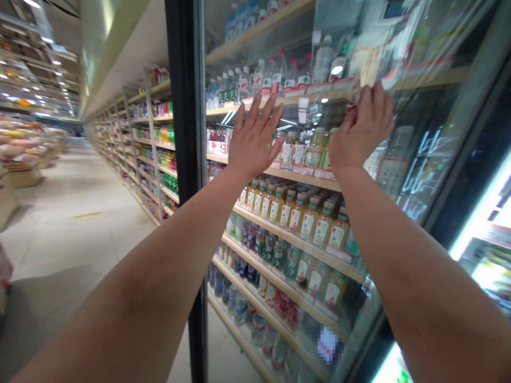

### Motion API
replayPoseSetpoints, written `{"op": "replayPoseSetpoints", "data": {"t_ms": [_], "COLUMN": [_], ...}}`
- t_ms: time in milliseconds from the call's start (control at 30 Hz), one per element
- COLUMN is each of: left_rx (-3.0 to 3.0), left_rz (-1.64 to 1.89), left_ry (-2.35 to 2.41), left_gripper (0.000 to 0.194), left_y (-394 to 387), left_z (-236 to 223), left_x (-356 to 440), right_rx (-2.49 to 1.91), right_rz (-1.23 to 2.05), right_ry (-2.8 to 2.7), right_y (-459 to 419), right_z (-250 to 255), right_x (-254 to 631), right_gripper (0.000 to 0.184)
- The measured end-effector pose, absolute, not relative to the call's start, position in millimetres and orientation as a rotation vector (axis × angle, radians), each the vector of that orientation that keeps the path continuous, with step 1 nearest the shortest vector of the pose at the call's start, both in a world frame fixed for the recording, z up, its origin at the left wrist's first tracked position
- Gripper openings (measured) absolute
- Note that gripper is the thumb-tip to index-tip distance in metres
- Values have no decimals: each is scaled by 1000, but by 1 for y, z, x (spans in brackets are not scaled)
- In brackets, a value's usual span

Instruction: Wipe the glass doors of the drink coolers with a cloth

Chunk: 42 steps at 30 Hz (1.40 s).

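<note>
Left hand point(255, 135), right hand point(361, 127) open against glass door point(403, 175); labels point(322, 229) blurred.

The camera sits on the person's head, and it looks forward and down. It faces a tall glass cooler door point(243, 37) from very near.

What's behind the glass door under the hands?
Behind the glass door: wooden shelves of bottled drinks, including green-capped bottles. The left hand and right hand cover what stands directly behind them; glare blurs the top shelf.
</note>
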State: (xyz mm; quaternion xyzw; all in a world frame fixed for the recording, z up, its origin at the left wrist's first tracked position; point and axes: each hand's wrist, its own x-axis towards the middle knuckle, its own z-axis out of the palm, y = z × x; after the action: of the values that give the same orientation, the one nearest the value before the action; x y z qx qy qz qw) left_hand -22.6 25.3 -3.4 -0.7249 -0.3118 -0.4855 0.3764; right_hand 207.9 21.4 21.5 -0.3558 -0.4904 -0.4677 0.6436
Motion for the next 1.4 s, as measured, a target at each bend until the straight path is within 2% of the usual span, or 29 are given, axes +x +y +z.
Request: {"op": "replayPoseSetpoints", "data": {"t_ms": [200, 300, 400, 533, 633, 700, 833, 1033, 1100, 1267, 1333, 1400], "left_rx": [-1866, -1856, -1830, -1654, -1508, -1446, -1457, -1644, -1703, -1697, -1676, -1690], "left_rz": [-1240, -1208, -1252, -1535, -1779, -1860, -1809, -1718, -1691, -1667, -1622, -1583], "left_ry": [-832, -854, -893, -957, -960, -977, -1051, -977, -958, -1005, -1019, -1005], "left_gripper": [69, 68, 71, 73, 69, 67, 68, 70, 71, 78, 78, 77], "left_y": [23, 20, 19, 22, 30, 37, 42, 33, 31, 29, 28, 30], "left_z": [-3, -3, -5, -12, -16, -17, -18, -23, -22, -21, -21, -21], "left_x": [-23, -22, -20, -19, -19, -20, -24, -50, -59, -62, -60, -59], "right_rx": [-718, -731, -785, -907, -966, -907, -722, -897, -881, -728, -756, -817], "right_rz": [-1306, -1169, -1022, -957, -977, -1111, -1299, -992, -1044, -1453, -1441, -1299], "right_ry": [-1742, -1561, -1339, -1292, -1298, -1511, -1922, -1237, -1207, -1817, -1725, -1366], "right_y": [10, 12, 14, 10, 10, 12, 15, 18, 16, 8, 15, 28], "right_z": [13, 13, 33, 81, 93, 83, 51, 33, 19, -12, -14, -12], "right_x": [199, 202, 205, 195, 173, 156, 138, 166, 172, 172, 178, 187], "right_gripper": [49, 50, 54, 53, 53, 51, 49, 52, 54, 53, 53, 53]}}
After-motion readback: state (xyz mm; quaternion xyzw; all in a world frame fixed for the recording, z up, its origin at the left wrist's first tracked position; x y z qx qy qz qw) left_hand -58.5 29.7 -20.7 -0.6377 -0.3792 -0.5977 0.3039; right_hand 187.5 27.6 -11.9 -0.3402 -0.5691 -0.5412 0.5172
